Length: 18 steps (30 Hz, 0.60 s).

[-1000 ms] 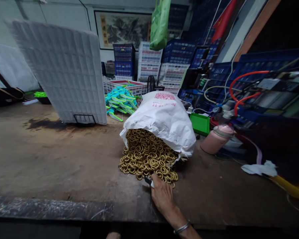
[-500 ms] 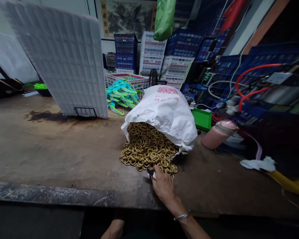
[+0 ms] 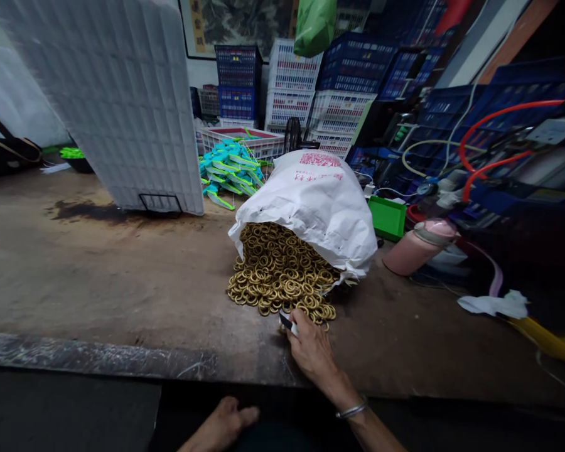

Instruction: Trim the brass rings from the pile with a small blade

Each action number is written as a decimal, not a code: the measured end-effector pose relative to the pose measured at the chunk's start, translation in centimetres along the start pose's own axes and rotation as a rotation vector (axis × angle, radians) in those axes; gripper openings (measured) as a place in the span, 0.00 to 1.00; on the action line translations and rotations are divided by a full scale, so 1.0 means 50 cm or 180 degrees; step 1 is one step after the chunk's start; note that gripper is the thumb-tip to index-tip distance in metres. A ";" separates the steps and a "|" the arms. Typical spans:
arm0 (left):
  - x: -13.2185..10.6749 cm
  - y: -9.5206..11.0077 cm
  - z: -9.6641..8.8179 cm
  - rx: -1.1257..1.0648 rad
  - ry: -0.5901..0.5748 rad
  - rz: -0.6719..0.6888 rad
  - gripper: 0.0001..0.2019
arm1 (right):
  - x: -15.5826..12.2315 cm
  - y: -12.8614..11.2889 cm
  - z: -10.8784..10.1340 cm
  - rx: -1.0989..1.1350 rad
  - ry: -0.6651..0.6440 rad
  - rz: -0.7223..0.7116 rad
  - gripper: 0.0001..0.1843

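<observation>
A white sack (image 3: 313, 204) lies on its side on the worn brown workbench (image 3: 98, 276), and a heap of brass rings (image 3: 277, 276) spills from its mouth. My right hand (image 3: 311, 348) rests at the near edge of the heap, its fingers pinched round a small dark and white object I cannot name. A metal bangle sits on that wrist. My left hand (image 3: 223, 424) is low, below the bench's front edge, with its fingers loosely together and nothing seen in it.
A white grid panel (image 3: 117, 107) stands upright at the back left. Behind the sack lie cyan and green plastic parts (image 3: 226, 172), a green box (image 3: 386, 216) and a pink flask (image 3: 417, 245). Stacked crates (image 3: 311, 94) and hoses fill the back and right.
My left hand has risen into view at the bottom edge. My right hand stays at the rings' near edge while the view shifts slightly.
</observation>
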State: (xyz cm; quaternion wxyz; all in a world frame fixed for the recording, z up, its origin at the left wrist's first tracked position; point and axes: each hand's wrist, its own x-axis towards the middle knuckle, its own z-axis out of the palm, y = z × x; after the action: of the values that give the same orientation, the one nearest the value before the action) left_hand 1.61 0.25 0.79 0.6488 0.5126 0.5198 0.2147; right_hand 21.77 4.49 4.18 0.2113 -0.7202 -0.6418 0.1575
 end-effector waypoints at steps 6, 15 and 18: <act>-0.027 0.071 -0.006 0.0599 -0.0458 0.1331 0.09 | -0.007 -0.030 -0.009 0.1548 -0.0485 0.0308 0.03; 0.052 0.115 0.017 0.0701 0.0154 0.2135 0.10 | -0.033 -0.063 -0.014 0.3552 -0.1479 0.1351 0.10; 0.056 0.117 0.019 0.0612 0.0190 0.1937 0.09 | -0.037 -0.062 -0.008 0.3596 -0.1384 0.1374 0.15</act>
State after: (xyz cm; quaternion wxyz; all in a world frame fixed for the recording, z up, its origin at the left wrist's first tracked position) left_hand 4.96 4.33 4.67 0.4879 0.6969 0.3793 0.3638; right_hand 19.08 2.89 6.01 0.3868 -0.5625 -0.3287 0.6527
